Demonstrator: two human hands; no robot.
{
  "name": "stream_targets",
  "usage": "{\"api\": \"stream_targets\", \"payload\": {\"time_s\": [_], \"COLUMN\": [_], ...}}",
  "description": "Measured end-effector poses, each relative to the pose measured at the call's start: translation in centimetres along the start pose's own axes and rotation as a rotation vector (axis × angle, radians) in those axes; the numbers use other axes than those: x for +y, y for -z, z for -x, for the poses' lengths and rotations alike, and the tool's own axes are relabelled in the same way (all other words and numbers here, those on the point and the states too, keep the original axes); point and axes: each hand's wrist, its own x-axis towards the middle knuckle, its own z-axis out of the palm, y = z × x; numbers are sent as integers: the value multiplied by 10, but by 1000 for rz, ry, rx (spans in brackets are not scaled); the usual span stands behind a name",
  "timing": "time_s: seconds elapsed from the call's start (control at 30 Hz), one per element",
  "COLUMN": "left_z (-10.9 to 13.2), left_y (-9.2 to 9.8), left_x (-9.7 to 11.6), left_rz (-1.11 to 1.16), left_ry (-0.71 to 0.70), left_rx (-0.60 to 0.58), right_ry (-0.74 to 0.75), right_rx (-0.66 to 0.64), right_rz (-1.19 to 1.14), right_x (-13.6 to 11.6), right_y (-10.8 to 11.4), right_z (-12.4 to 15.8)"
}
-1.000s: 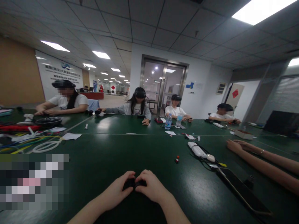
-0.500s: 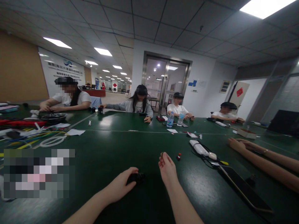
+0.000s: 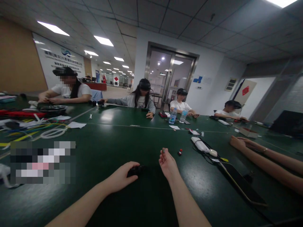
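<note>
My left hand point(image 3: 124, 176) is curled round a small black object point(image 3: 136, 170) that rests on the dark green table point(image 3: 106, 157). Its exact kind is too dark to make out. To the right, my right hand point(image 3: 168, 162) is raised, palm turned up, with the fingertips pinched on a tiny greyish piece point(image 3: 163, 150). Just beyond those fingers lies a small red and black item point(image 3: 180, 152) on the tabletop, touched by neither hand.
Right of my hands lie a white power strip point(image 3: 200, 144) with cables and a dark flat tablet-like device point(image 3: 243, 183). A neighbour's forearms point(image 3: 265, 157) rest at the right edge. Water bottles point(image 3: 173, 116) stand farther off. Tangled cables point(image 3: 53, 133) lie on the left.
The view has tilted slightly downward. My right hand has turned a little, so the tiny piece in its fingertips shows more. My left hand stays round the black object.
</note>
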Motion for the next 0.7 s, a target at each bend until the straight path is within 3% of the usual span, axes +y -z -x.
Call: {"api": "stream_targets", "payload": {"time_s": [0.37,0.7], "left_z": [-1,-3], "left_y": [-2,-2], "left_x": [-9,-11], "left_rz": [-23,-19], "left_ry": [57,-35], "left_rx": [52,21], "right_ry": [-31,-41], "right_rx": [-37,4], "right_rz": [-61,-29], "right_x": [-4,-3], "right_y": [-4,-3], "right_z": [6,5]}}
